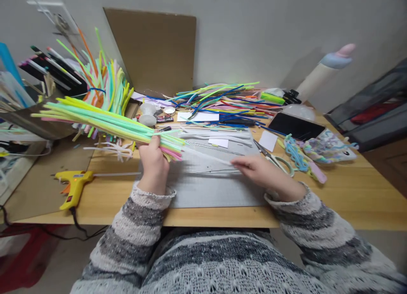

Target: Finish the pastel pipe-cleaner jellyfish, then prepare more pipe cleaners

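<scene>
A thick bundle of pipe cleaners [104,122] in yellow, mint green and pink lies across my left hand [154,165], whose fingers are wrapped round it near its right end. My right hand [254,170] pinches the right tip of a single white pipe cleaner [210,156], which stretches from the bundle's right end over the grey mat [219,194]. Beneath it, thin wires [216,171] rest on the mat. More white pipe cleaners [222,137] lie along the mat's back edge.
A yellow hot glue gun [74,186] lies at the left, its cord hanging off the table. Scissors [280,162] and a dark-screened phone [295,125] sit to the right. Behind are a heap of coloured pipe cleaners [222,101], an upright bunch [108,82] and a cardboard sheet [155,52].
</scene>
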{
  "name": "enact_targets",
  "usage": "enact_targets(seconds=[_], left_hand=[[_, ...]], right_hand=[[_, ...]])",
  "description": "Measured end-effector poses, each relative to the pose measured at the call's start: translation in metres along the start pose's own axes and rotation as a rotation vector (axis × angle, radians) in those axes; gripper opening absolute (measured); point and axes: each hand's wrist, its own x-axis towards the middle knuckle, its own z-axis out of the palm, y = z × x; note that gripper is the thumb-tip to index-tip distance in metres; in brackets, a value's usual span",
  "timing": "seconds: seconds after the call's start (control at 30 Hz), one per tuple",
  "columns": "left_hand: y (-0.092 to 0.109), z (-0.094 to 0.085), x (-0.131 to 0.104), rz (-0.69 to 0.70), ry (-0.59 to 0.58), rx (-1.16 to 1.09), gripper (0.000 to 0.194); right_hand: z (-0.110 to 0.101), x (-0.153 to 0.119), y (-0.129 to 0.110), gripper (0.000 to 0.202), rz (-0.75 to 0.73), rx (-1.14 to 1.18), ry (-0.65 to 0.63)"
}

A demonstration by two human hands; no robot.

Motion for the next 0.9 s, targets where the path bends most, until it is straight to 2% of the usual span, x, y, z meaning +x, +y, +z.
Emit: enact_targets(seconds=[0.1,0.2,0.3,0.4,0.47,0.57,0.63,0.7,0.73,0.8,0.9], left_hand=[[0.008,-0.003,0.011,0.061,0.049,0.040,0.013],[0.013,-0.004,0.015,0.082,0.049,0.060,0.010],[0.012,-0.003,0.012,0.076,0.068,0.038,0.008],[0.005,-0.001,0.002,-0.022,0.012,-0.022,0.014],[0.001,0.000,-0.008,-0.107,-0.069,-0.068,0.024],[-0.003,0.000,-0.024,-0.269,-0.200,-0.097,0.038],[-0.002,0.001,-0.036,-0.377,-0.282,-0.099,0.042],[-0.002,0.001,-0.045,-0.444,-0.342,-0.110,0.043],[-0.001,0.001,-0.049,-0.465,-0.369,-0.118,0.042],[-0.001,0.002,-0.055,-0.487,-0.409,-0.134,0.039],[-0.001,0.002,-0.058,-0.496,-0.424,-0.135,0.038]], right_hand=[[-0.020,0.005,0.031,0.029,0.211,-0.280,0.250],[-0.035,0.019,0.047,0.033,0.335,-0.361,0.384],[-0.039,0.037,0.047,0.035,0.363,-0.396,0.416],[-0.035,0.052,0.043,0.035,0.373,-0.467,0.334],[-0.029,0.056,0.037,0.032,0.314,-0.552,0.314],[-0.018,0.050,0.013,0.024,0.083,-0.585,0.450],[-0.007,0.040,-0.014,0.020,-0.135,-0.381,0.494],[0.005,0.029,-0.043,0.018,-0.349,-0.110,0.384],[0.011,0.024,-0.055,0.017,-0.398,-0.049,0.345],[0.024,0.018,-0.072,0.014,-0.446,-0.077,0.336],[0.038,0.017,-0.076,0.012,-0.366,-0.139,0.403]])
